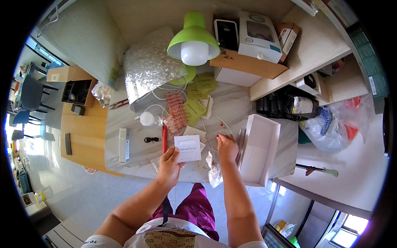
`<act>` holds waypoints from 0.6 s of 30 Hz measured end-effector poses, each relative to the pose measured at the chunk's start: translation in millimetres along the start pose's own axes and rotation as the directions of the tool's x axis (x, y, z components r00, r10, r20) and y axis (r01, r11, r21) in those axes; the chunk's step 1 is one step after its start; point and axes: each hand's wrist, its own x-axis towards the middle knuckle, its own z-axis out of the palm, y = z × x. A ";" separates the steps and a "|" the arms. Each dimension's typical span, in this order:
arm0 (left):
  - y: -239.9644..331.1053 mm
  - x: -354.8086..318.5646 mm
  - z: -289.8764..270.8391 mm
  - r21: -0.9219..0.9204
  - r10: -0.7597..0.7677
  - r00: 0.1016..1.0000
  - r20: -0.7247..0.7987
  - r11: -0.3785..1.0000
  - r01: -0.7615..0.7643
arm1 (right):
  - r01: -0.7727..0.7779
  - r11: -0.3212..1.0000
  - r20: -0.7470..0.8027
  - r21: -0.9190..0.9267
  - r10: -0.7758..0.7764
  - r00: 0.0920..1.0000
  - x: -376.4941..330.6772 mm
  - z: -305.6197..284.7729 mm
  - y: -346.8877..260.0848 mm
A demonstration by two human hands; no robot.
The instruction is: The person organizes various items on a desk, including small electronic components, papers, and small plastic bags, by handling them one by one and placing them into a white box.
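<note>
My left hand [168, 169] grips a white square card [193, 154] by its lower left edge, thumb on top. The card faces up over the front of the marble-patterned table. To its right, my right hand [227, 149] is closed in a pinch just above the tabletop; what its fingertips hold, if anything, is too small to name. Crumpled white plastic or tissue [214, 172] lies between my hands. Just behind the card are white paper squares [192, 131] and a red pen-like stick [164, 140]. Farther back lie red-pink pieces in clear packaging [177, 110] and yellow-green cards [194, 110].
A long open white box [261, 151] stands right of my right hand. On the left are a narrow white box [124, 144], a coiled black cable [152, 140] and a white-capped clear container [147, 119]. Behind stand a green lamp [193, 39] and bubble wrap [151, 62].
</note>
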 end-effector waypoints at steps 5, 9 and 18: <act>5.3 0.0 7.6 0.004 0.007 0.999 0.038 1.000 -0.007 | -0.015 0.998 0.079 0.057 0.011 0.997 8.0 -1.4 2.8; 7.9 4.0 6.8 0.049 0.024 0.999 0.040 0.998 -0.026 | -0.237 0.832 0.424 0.501 0.002 0.905 8.0 -37.2 -14.9; 7.9 2.0 11.6 0.202 -0.047 0.994 0.096 0.979 0.027 | -0.240 0.758 0.564 0.606 -0.197 0.802 -18.1 -73.5 -53.8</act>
